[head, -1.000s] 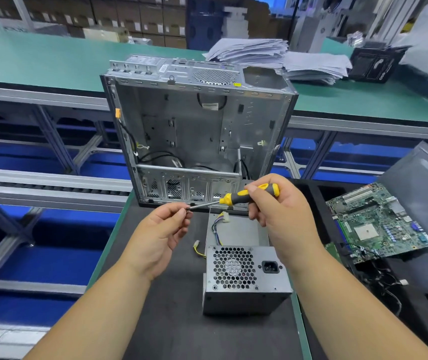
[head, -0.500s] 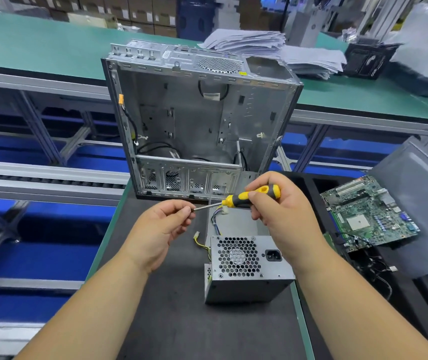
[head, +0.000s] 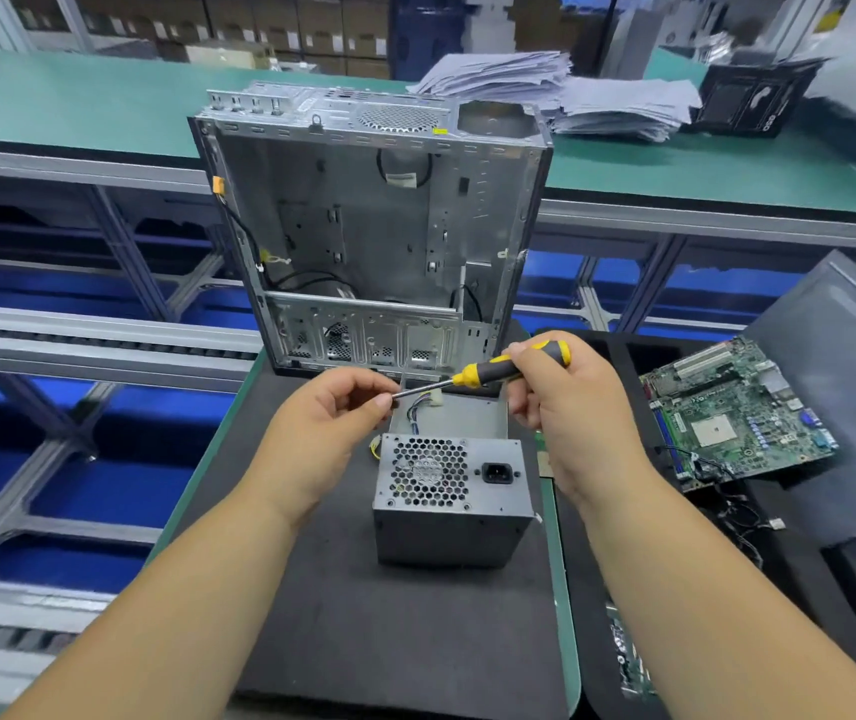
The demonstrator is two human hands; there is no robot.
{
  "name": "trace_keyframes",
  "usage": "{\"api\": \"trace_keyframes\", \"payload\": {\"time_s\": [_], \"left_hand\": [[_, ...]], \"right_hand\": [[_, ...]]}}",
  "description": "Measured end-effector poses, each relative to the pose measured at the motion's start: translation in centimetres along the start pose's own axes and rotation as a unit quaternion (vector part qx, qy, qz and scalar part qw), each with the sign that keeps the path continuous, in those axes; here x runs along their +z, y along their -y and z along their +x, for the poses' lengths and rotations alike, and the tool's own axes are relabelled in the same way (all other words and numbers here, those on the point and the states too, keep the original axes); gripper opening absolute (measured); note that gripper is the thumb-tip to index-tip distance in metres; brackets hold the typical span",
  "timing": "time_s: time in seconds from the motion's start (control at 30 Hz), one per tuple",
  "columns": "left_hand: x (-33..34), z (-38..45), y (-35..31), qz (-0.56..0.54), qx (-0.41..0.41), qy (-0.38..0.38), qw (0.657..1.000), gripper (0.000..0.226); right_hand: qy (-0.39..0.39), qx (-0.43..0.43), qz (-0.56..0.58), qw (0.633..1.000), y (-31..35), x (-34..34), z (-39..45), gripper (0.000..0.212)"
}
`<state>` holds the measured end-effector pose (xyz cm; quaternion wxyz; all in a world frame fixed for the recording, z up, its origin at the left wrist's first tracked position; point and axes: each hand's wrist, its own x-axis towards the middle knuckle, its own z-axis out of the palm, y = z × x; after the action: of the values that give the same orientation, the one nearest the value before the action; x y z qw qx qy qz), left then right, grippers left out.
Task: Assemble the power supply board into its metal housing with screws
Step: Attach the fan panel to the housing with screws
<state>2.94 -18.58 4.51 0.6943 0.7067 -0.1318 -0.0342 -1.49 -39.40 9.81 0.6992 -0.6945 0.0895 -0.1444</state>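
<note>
1. hands meet above the power supply unit (head: 449, 504), a grey metal box with a honeycomb fan grille and a black socket, which sits on a dark mat (head: 363, 615).
2. right hand (head: 566, 407) curls round the yellow and black handle of a screwdriver (head: 488, 374), whose shaft points left.
3. left hand (head: 329, 428) pinches at the tip of the shaft between thumb and forefinger; whether a screw sits there, i cannot tell.
4. loose coloured wires (head: 418, 413) lie on the unit's far side, under the shaft.
5. metal housing (head: 373, 231) stands upright just beyond the unit, its open side facing the person, with black cables inside.
6. green circuit board (head: 737, 413) lies well to the right, and stacked papers (head: 561, 90) rest on the green bench behind.
</note>
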Motion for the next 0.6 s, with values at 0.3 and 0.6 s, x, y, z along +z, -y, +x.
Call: {"api": "trace_keyframes", "payload": {"time_s": [0.3,0.6], "left_hand": [[2.9,-3.7,2.4,0.245,-0.226,-0.082,0.939,0.021],[3.5,-4.5,2.8,0.28,-0.225,-0.103,0.927,0.016]], "right_hand": [[0.016,-0.063,-0.064,0.996,0.1,-4.8,-1.5,0.017],[0.044,-0.085,-0.165,0.982,0.3,-6.9,-2.9,0.018]]}}
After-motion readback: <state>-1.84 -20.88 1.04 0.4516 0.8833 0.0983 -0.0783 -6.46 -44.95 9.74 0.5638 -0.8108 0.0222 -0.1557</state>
